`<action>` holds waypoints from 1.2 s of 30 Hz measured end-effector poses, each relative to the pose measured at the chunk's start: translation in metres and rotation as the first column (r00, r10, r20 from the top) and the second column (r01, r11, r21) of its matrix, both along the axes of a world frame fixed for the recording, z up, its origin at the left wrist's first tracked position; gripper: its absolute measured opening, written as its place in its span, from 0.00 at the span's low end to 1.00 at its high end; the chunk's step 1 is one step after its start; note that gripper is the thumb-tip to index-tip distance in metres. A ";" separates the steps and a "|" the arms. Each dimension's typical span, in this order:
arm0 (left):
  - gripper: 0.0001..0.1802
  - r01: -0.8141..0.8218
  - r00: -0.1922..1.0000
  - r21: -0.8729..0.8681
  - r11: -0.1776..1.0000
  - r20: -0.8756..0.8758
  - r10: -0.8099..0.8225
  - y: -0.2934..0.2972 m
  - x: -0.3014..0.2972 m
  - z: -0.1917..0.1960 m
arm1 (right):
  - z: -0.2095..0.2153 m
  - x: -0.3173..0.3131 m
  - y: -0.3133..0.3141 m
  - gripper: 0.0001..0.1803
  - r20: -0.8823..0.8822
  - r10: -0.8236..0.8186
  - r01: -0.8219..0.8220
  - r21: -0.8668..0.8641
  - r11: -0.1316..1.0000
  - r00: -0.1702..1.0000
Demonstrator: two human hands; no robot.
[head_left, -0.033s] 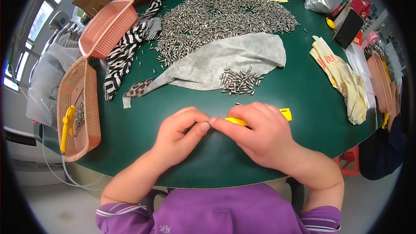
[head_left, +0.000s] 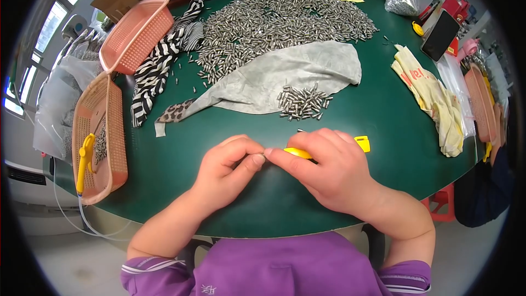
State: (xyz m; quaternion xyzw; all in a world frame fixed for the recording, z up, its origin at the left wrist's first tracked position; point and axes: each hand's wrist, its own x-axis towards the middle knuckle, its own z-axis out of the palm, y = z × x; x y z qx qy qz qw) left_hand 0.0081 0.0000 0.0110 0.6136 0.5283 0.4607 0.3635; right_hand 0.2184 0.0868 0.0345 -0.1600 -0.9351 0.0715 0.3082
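Note:
My left hand (head_left: pixel 229 169) is closed in a pinch near the table's front edge. Its thumb and forefinger meet my right fingertips, and whatever tiny thing lies between them is too hidden to name. Wrapped in my right hand (head_left: pixel 337 170) is a slim yellow tool (head_left: pixel 298 153); its slotted yellow end (head_left: pixel 362 143) sticks out on the right, while the other end is covered by fingers. Just beyond my right knuckles lies one small metal piece (head_left: pixel 301 130). A small heap of silvery metal pieces (head_left: pixel 304 103) rests farther off, against a grey cloth (head_left: pixel 263 82).
Behind the cloth spreads a large pile of metal pieces (head_left: pixel 285 19). Pink baskets (head_left: pixel 118 131) and a zebra-striped cloth (head_left: pixel 159 57) stand at the left; one basket carries a yellow tool (head_left: pixel 85 159). Pale yellow gloves (head_left: pixel 430 96) and a phone (head_left: pixel 440 35) lie right.

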 end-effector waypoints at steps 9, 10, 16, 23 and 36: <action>0.02 -0.026 0.991 -0.075 0.997 0.127 0.035 -0.001 0.002 -0.001 | -0.005 -0.004 0.003 0.20 -0.177 0.055 -0.107 -0.304 0.947 0.983; 0.02 -0.028 0.991 -0.072 0.997 0.132 0.037 -0.001 0.002 -0.001 | -0.006 -0.004 0.003 0.20 -0.176 0.055 -0.108 -0.304 0.946 0.983; 0.02 -0.023 0.994 -0.036 0.999 0.103 0.027 0.000 0.003 -0.002 | -0.008 -0.004 0.002 0.20 -0.176 0.058 -0.114 -0.323 0.939 0.983; 0.03 0.048 0.998 -0.028 0.998 0.042 -0.047 -0.001 0.004 0.004 | -0.001 -0.002 0.001 0.20 -0.023 -0.061 0.061 0.025 0.998 0.998; 0.02 -0.020 0.996 -0.024 1.000 0.086 0.022 -0.001 0.003 -0.003 | -0.007 -0.005 0.003 0.20 -0.192 0.060 -0.124 -0.337 0.933 0.980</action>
